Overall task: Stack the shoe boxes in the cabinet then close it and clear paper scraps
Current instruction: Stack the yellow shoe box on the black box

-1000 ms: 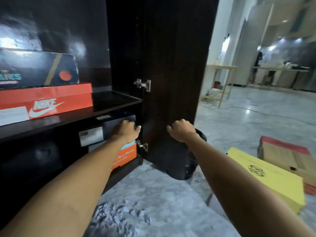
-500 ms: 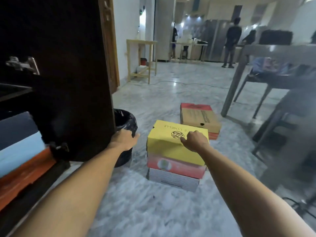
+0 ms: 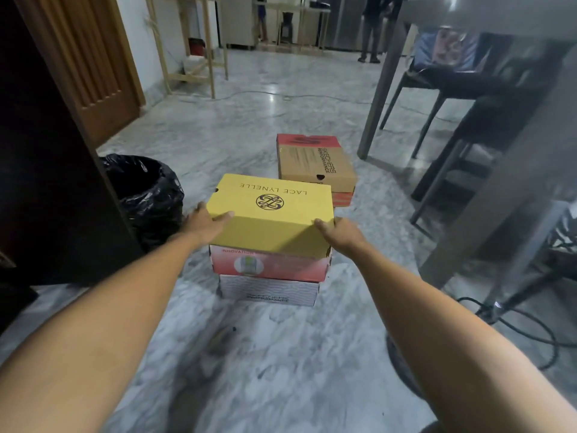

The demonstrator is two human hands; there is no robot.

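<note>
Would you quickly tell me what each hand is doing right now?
Left hand: grips the left side of the yellow box.
Right hand: grips its right side.

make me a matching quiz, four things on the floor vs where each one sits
Things:
1. yellow box
2. white box
3. brown box
4. black bin bag

Places:
A. bottom of the near stack
B. beside the dark cabinet door
C. top of the near stack, between left hand and right hand
D. behind the near stack, on a red box

Pairs: 1-C, 2-A, 3-D, 4-B
</note>
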